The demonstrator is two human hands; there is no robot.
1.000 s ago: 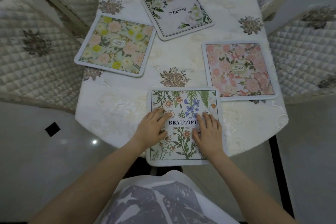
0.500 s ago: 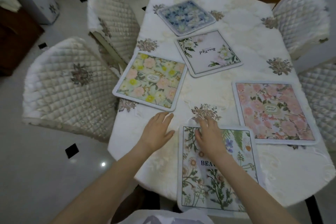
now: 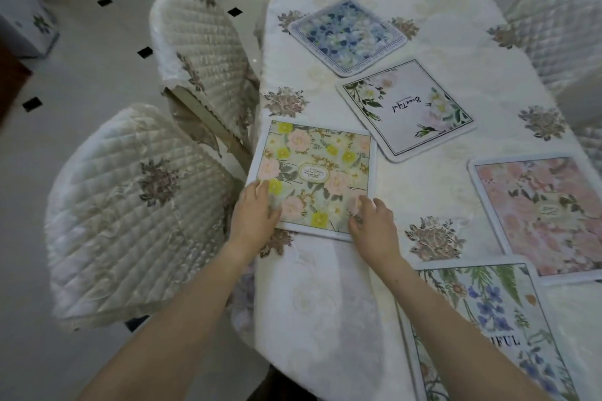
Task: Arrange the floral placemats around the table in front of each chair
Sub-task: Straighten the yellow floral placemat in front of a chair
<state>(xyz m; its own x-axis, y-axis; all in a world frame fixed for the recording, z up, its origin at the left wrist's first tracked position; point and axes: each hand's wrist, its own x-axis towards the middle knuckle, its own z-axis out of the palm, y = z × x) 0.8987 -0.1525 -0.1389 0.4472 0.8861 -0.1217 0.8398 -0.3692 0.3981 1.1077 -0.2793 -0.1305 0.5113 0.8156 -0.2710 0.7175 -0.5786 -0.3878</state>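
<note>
Several floral placemats lie on the white-clothed oval table [image 3: 325,309]. The yellow-and-pink placemat [image 3: 312,169] sits at the table's left edge, in front of the near left chair [image 3: 130,212]. My left hand [image 3: 254,215] holds its near left corner and my right hand [image 3: 374,221] holds its near right corner. A blue placemat [image 3: 347,36] lies at the far end. A white placemat with cursive lettering [image 3: 404,114] lies askew in the middle. A pink placemat [image 3: 540,212] is on the right, and a botanical "BEAUTIFUL" placemat [image 3: 482,329] is at the near end.
A second quilted chair [image 3: 198,45] stands at the far left of the table, and another [image 3: 553,29] at the far right. The white tiled floor with small black diamonds [image 3: 81,81] opens to the left. Wooden furniture lines the back wall.
Both hands left the botanical placemat at the near end and moved forward and left onto the yellow-and-pink placemat. The view swung left and up.
</note>
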